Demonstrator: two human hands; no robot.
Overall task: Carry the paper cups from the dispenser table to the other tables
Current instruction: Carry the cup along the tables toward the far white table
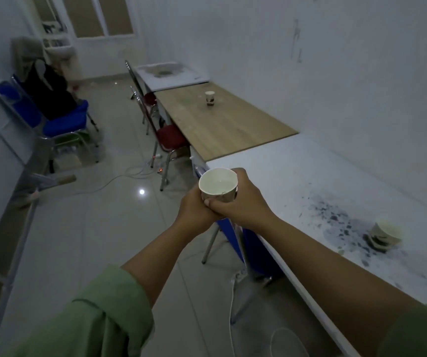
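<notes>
Beside a smooth white table (pixel 297 176), both hands clasp a round paper cup (pixel 218 185).

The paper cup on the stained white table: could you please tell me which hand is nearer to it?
Right. The right hand is on the side toward that paper cup, though well apart from it; the left hand is farther. Both hold another cup.

White walls (pixel 310 47) and a glossy tiled floor (pixel 109 222). 3 benches line the right wall, the middle bench (pixel 233 130) wooden. Red chairs (pixel 167 136) beside them; blue chairs (pixel 60 119) left. Dim light.
</notes>
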